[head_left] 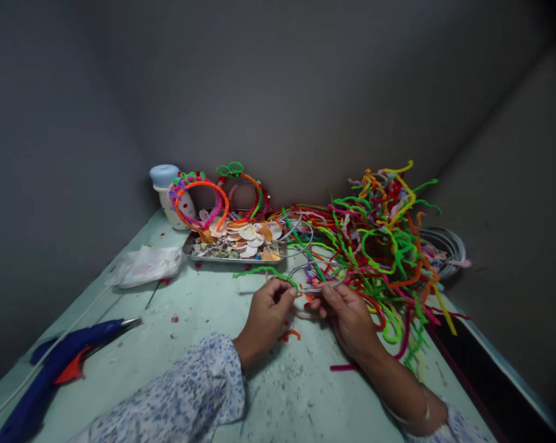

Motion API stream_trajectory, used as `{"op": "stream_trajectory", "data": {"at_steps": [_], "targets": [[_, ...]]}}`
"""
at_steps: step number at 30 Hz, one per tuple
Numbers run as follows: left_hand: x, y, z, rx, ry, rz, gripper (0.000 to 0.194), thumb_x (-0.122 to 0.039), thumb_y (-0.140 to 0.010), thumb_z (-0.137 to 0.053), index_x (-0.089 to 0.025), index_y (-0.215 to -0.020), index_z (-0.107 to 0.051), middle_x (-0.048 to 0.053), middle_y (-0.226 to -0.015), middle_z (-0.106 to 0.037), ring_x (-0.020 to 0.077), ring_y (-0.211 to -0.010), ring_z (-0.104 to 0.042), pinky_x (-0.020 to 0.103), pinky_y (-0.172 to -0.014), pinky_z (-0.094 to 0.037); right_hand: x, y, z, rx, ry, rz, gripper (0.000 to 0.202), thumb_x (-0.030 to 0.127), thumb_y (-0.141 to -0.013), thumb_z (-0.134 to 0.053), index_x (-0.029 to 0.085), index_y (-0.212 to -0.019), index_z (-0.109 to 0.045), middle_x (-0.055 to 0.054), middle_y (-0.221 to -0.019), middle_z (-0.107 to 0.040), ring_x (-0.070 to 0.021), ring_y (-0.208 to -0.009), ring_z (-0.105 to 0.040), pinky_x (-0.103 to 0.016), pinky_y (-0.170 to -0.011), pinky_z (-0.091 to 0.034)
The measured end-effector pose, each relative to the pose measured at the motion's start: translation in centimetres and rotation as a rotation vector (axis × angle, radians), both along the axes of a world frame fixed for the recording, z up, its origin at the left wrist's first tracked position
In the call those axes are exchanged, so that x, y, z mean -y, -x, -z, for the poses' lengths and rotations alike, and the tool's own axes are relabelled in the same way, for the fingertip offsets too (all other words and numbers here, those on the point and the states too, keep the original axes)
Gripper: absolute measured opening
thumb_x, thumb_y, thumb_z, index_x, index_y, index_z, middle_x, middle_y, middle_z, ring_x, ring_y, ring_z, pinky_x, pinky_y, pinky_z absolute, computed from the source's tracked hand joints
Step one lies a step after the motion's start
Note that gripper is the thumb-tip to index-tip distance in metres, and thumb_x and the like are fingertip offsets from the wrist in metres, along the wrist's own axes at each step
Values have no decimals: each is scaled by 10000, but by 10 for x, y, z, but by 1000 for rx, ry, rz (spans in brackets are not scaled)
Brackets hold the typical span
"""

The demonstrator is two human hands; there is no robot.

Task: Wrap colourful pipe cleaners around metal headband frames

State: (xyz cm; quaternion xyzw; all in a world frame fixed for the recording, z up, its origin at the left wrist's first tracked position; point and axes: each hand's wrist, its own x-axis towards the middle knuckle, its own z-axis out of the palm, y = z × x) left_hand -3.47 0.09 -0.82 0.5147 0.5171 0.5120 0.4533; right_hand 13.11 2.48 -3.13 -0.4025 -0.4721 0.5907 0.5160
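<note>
In the middle of the table, my left hand (271, 307) is closed, pinching a bright green pipe cleaner (259, 271) between thumb and fingertips. One end of that pipe cleaner sticks out to the left. My right hand (349, 317) is closed just beside it, its thumb and fingers gripping thin grey wire (317, 289). Between the two hands the green strand meets the wire; the exact contact is too small to make out. Short orange pipe cleaner pieces (289, 335) lie below the fingers.
A metal tray (234, 260) of shells stands ahead, with pipe-cleaner headbands (204, 184) on it and a bottle (164, 178) behind. Tangled pipe cleaners (388, 246) and a wire coil (457, 246) fill the right. Left lie a blue glue gun (60, 357) and a plastic bag (146, 266).
</note>
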Motion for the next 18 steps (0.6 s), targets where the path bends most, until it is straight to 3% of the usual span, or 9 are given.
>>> {"op": "stream_trajectory", "data": {"at_steps": [5, 9, 13, 18], "targets": [[-1, 1, 3, -11, -3, 9, 163, -303, -850, -561, -167, -761, -575, -13, -697, -531, 119, -654, -468, 236, -602, -371, 1, -1, 2, 15, -21, -27, 292, 467, -835, -670, 180, -888, -664, -33, -674, -706, -114, -539, -531, -237, -545, -417], [0, 0, 6, -6, -26, 8, 155, -312, -874, -548, -168, -842, -595, 1, -762, -563, 126, -707, -506, 239, -650, -407, 1, -1, 0, -10, -14, -6, 288, 467, -830, -676, 186, -892, -671, -22, -656, -694, -109, -534, -525, -228, -535, -414], [2, -2, 6, -114, -103, -70, 141, -273, -852, -594, -184, -962, -585, -8, -807, -550, 112, -668, -498, 228, -616, -410, -1, 0, -3, -55, -2, 31, 296, 471, -805, -700, 180, -855, -682, -14, -628, -676, -102, -512, -514, -216, -506, -402], [4, -1, 0, -242, -284, -190, 87, -174, -831, -614, -176, -917, -603, 5, -859, -537, 103, -673, -500, 219, -606, -418, -2, 1, -3, -100, 22, 48, 290, 466, -794, -715, 178, -812, -685, -9, -619, -671, -96, -507, -520, -206, -498, -404]]}}
